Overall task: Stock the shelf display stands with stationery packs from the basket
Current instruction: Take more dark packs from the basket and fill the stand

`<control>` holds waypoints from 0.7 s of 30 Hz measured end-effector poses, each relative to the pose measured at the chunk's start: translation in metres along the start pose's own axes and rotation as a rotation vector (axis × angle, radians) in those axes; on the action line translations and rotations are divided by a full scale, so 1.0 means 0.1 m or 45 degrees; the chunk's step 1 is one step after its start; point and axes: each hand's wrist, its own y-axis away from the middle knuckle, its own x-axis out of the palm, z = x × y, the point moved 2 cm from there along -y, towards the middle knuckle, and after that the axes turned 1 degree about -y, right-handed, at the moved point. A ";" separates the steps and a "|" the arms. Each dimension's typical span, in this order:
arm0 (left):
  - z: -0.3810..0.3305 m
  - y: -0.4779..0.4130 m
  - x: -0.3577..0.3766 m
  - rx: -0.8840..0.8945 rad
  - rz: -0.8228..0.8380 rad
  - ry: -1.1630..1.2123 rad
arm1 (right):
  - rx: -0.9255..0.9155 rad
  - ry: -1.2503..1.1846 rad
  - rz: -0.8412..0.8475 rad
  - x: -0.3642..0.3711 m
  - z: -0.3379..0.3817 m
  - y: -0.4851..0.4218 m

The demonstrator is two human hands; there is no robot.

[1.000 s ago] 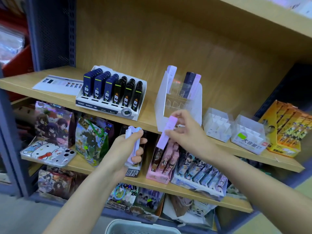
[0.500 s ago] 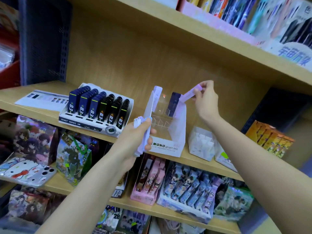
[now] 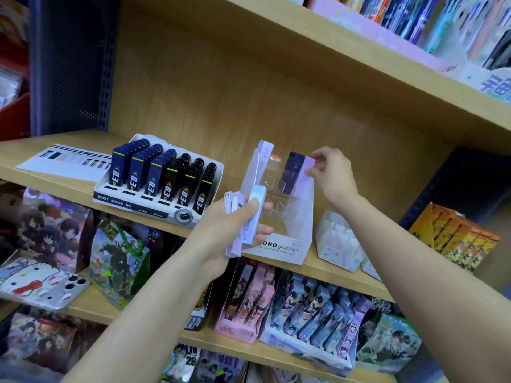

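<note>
Left hand (image 3: 218, 233) three packs (image 3: 255, 214), right hand (image 3: 333, 176) one pack (image 3: 306, 175)

The clear MONO graph display stand (image 3: 287, 246) sits upright. A lilac lead pack (image 3: 306, 172) stands, probably half-seated, in its back-right slot beside a navy pack (image 3: 294, 168). A white pack (image 3: 262, 158) leans back-left, and pale packs (image 3: 253, 214) fan before its left side.

Single head-worn wide-angle camera faces forward and slightly down, close to the wooden shelf (image 3: 11, 167) straight ahead
</note>
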 end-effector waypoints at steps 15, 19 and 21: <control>0.12 0.13 0.03 0.157 -0.020 -0.389 | 0.063 -0.728 0.502 -0.14 0.73 1.11; 0.10 0.21 0.06 0.087 0.035 -0.379 | 0.151 -0.899 0.413 -0.30 0.69 1.11; 0.07 0.24 0.06 0.113 0.044 -0.440 | 0.142 -0.982 0.423 -0.36 0.67 1.14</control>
